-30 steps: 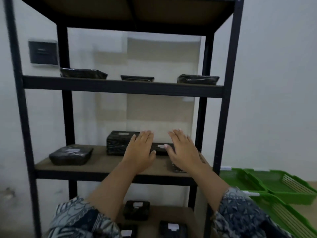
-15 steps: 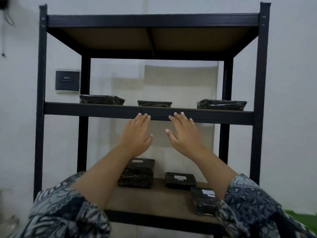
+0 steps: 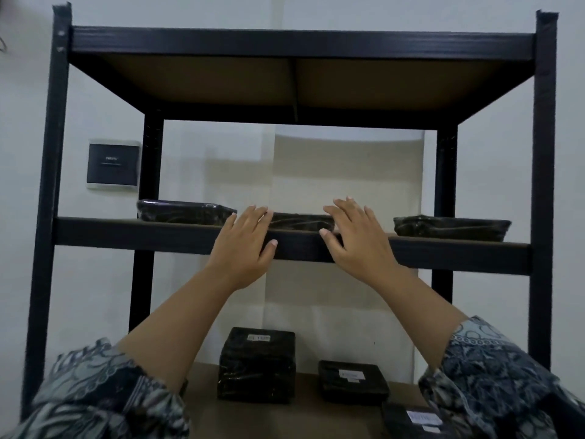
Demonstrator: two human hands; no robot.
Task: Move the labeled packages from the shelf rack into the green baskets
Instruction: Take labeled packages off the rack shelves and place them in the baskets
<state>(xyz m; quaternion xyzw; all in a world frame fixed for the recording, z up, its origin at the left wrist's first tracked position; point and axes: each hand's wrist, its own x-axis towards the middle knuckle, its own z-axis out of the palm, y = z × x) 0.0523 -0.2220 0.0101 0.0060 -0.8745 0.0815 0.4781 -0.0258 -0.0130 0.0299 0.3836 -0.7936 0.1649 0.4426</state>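
Observation:
A black metal shelf rack (image 3: 294, 243) fills the view. On its upper shelf lie three flat black-wrapped packages: a left package (image 3: 185, 211), a middle package (image 3: 300, 221) and a right package (image 3: 451, 228). My left hand (image 3: 245, 248) and my right hand (image 3: 357, 239) are raised, open, fingers spread, on either side of the middle package at the shelf's front beam. Neither hand holds anything. The shelf below carries a tall labeled package (image 3: 257, 364), a flat labeled package (image 3: 352, 378) and a third labeled package (image 3: 414, 419) at the lower right. No green basket is in view.
A dark panel in a white frame (image 3: 113, 164) hangs on the wall behind the rack's left side. The rack's top board (image 3: 294, 77) is overhead. Black uprights (image 3: 543, 185) bound the shelves on both sides.
Both hands have risen from the lower shelf to the upper shelf's middle package. The view has tilted up, and the green baskets at the right have left the frame.

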